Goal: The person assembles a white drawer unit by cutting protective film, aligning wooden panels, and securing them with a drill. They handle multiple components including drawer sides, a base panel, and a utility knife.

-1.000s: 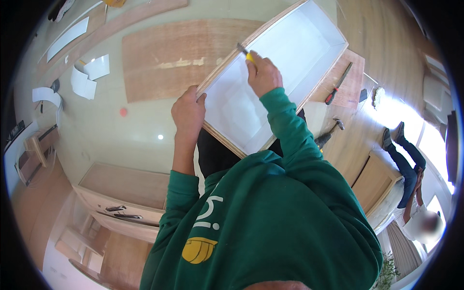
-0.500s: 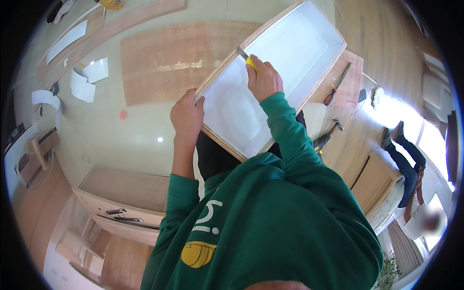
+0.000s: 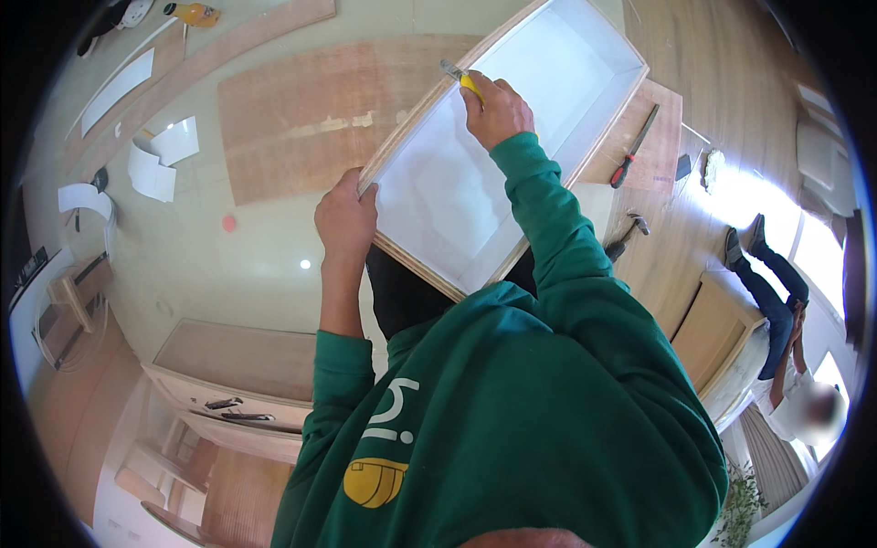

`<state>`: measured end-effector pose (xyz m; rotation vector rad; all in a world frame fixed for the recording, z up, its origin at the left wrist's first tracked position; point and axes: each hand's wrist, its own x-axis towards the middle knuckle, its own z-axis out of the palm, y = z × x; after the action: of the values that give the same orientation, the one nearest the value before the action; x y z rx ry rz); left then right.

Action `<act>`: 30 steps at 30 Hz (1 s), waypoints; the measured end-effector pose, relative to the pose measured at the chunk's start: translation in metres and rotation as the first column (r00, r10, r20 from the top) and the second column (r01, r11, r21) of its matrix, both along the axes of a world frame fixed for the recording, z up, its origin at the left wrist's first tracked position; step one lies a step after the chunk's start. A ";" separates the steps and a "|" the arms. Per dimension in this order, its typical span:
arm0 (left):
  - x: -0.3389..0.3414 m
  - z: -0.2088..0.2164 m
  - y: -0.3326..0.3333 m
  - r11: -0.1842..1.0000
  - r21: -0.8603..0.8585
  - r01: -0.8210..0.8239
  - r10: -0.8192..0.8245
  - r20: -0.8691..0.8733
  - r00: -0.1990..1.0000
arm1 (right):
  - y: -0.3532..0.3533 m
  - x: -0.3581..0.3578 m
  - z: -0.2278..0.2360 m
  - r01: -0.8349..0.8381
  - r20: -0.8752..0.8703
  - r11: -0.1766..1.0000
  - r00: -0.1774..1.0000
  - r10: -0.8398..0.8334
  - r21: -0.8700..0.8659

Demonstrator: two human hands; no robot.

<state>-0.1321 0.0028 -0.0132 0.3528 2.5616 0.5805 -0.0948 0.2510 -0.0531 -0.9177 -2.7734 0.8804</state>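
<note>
A long wooden drawer box (image 3: 565, 68) with a white lining rests tilted across my lap, its open side facing up. My left hand (image 3: 347, 217) is closed round the box's left edge near the close corner, thumb on the inner side. In my right hand (image 3: 501, 114) is a yellow-handled utility knife (image 3: 470, 86). Its blade lies at the top of the box's left long wall, farther up than my left hand. The fingers wrap the handle and hide most of it.
A plywood sheet (image 3: 274, 128) lies on the floor beyond the box. To the right are a file with a red handle (image 3: 634, 151) and a hammer (image 3: 630, 233). White offcuts (image 3: 151, 169) lie at left, near a wooden cabinet (image 3: 237, 352). A person (image 3: 786, 338) sits at far right.
My right hand with the utility knife has slid slightly up and left along the box's edge. My left hand keeps its grip. The view has shifted a little.
</note>
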 end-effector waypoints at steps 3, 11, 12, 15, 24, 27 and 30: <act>-0.002 0.007 0.005 0.999 -0.039 -0.005 0.006 0.037 0.999 | -0.008 0.010 0.000 0.041 0.004 0.999 0.999 -0.041 -0.009; -0.001 0.004 0.000 0.999 0.016 0.036 -0.035 -0.012 0.999 | -0.001 0.017 -0.007 0.038 -0.040 0.999 0.998 -0.039 -0.007; 0.000 0.003 -0.001 0.999 0.019 0.034 -0.033 -0.012 0.999 | 0.001 0.015 -0.007 0.032 -0.039 0.999 0.999 -0.033 -0.008; 0.000 0.005 0.001 1.000 0.007 0.026 -0.026 0.017 1.000 | 0.020 0.004 -0.021 0.101 -0.011 0.990 0.995 -0.101 0.096; -0.001 0.006 0.002 0.999 0.008 0.035 -0.035 0.006 0.999 | 0.059 -0.017 -0.044 0.142 -0.042 0.980 0.990 -0.137 0.140; 0.001 0.002 0.000 0.999 -0.016 0.045 -0.046 -0.023 0.999 | 0.085 -0.023 -0.034 0.136 0.012 0.989 0.991 -0.137 0.057; 0.001 0.001 0.001 0.998 -0.044 0.049 -0.049 -0.014 0.999 | 0.079 -0.013 -0.039 0.020 0.050 0.993 0.998 -0.025 0.114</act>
<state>-0.1313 0.0036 -0.0118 0.4051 2.5680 0.5056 -0.1074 0.3301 -0.0917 -0.9635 -2.8162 0.6975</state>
